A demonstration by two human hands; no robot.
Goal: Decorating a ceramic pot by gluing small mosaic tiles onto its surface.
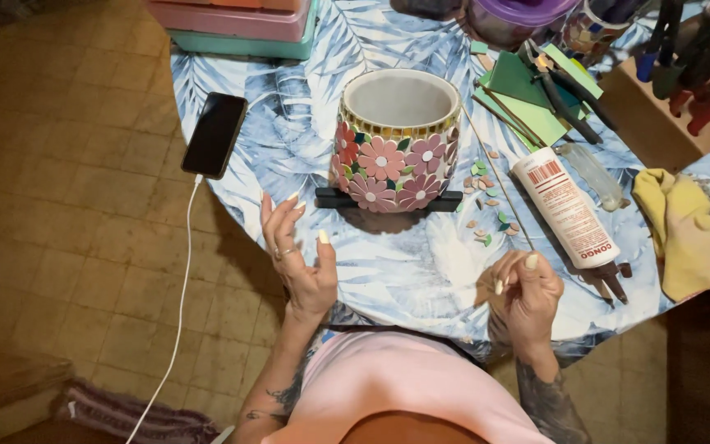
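A round pot (398,140) covered with pink and red mosaic flowers lies tilted on a black stand (388,200) in the middle of the leaf-patterned tablecloth (421,255). My left hand (299,259) hovers at the table's near edge, left of the pot, with its fingers spread and nothing in it. My right hand (527,294) is at the near edge to the pot's right. Its fingers are pinched at the lower end of a thin stick (499,177), which slants up past the pot's rim. Small loose mosaic pieces (484,205) lie beside the stick.
A white glue tube (564,205) and a yellow cloth (684,230) lie to the right. Green tile sheets (519,90) and pliers (564,99) sit behind them. A black phone (214,134) with a white cable (178,288) rests at the left edge. Pink and teal boxes (236,25) stand at the back.
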